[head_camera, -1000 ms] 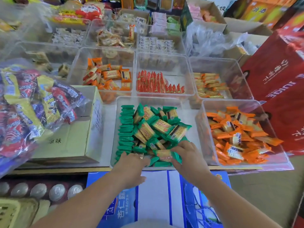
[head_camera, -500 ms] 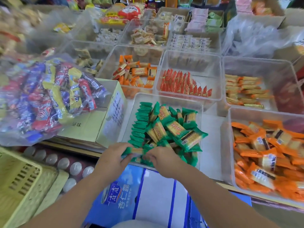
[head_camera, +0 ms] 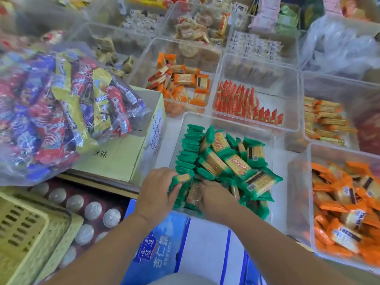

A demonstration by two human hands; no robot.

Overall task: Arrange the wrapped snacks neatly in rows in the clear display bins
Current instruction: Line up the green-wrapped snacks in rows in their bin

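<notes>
Green snacks (head_camera: 236, 163) sit in the clear bin (head_camera: 236, 126) in the middle of the frame. At its lower left, the left hand (head_camera: 156, 192) grips one green pack (head_camera: 182, 178). The right hand (head_camera: 216, 199) digs into the pile; its fingers are too blurry to tell.

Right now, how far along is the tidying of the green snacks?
Done: one upright row along the left of the bin. In hand: the left hand grips a green pack at the row's near end; the right hand touches packs beside it. Left: the loose pile, and the jumbled orange snacks.
</notes>
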